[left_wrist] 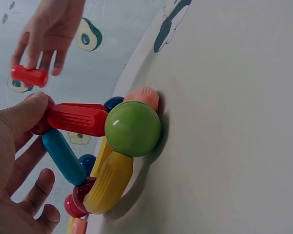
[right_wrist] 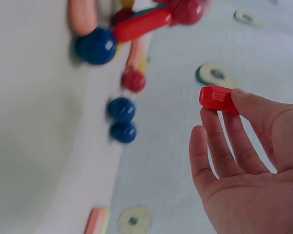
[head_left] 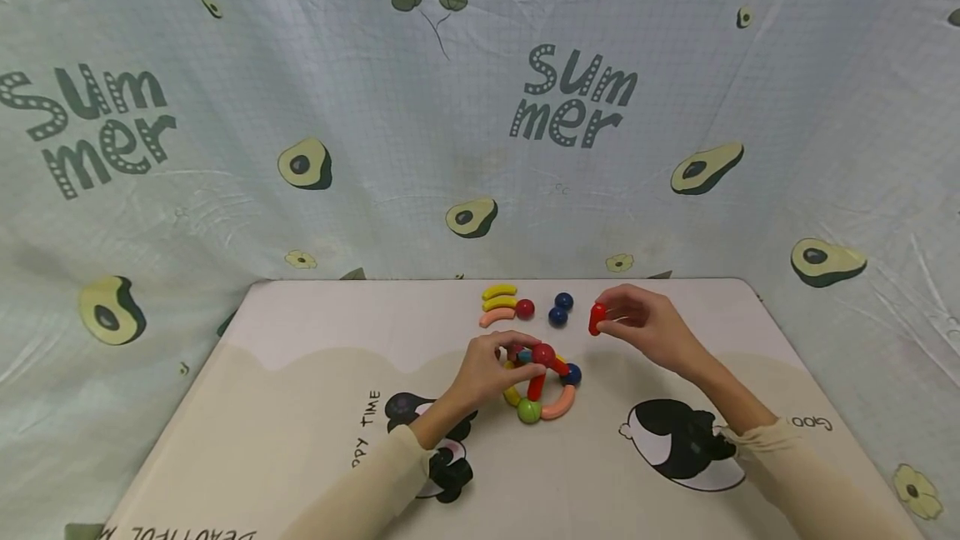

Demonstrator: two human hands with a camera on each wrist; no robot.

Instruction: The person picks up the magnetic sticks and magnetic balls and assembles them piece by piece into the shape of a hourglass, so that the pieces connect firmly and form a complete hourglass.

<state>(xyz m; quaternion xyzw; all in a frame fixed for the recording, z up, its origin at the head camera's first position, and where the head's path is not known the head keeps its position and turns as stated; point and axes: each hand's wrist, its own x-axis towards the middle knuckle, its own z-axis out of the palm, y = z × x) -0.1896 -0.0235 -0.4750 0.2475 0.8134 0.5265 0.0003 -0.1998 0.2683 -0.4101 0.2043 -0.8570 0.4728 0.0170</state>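
Observation:
My left hand [head_left: 483, 369] pinches the red ball [head_left: 543, 354] at the peak of a small structure of balls and rods on the table. Straight rods, two red and one blue [left_wrist: 63, 156], slope down from that ball. The base is a ring of curved rods, yellow [left_wrist: 109, 183] and salmon [head_left: 561, 402], joined by balls, among them a green ball [left_wrist: 133, 129] and a dark blue ball [head_left: 572, 374]. To the right, apart from the structure and raised, my right hand [head_left: 648, 325] holds a short red rod [right_wrist: 217, 98] between thumb and fingertips.
Behind the structure lie two yellow curved rods [head_left: 499, 290], a salmon curved rod [head_left: 497, 317], a loose red ball [head_left: 525, 308] and two dark blue balls [head_left: 558, 317]. The printed table [head_left: 300, 423] ends at a hanging avocado-patterned cloth [head_left: 390, 215].

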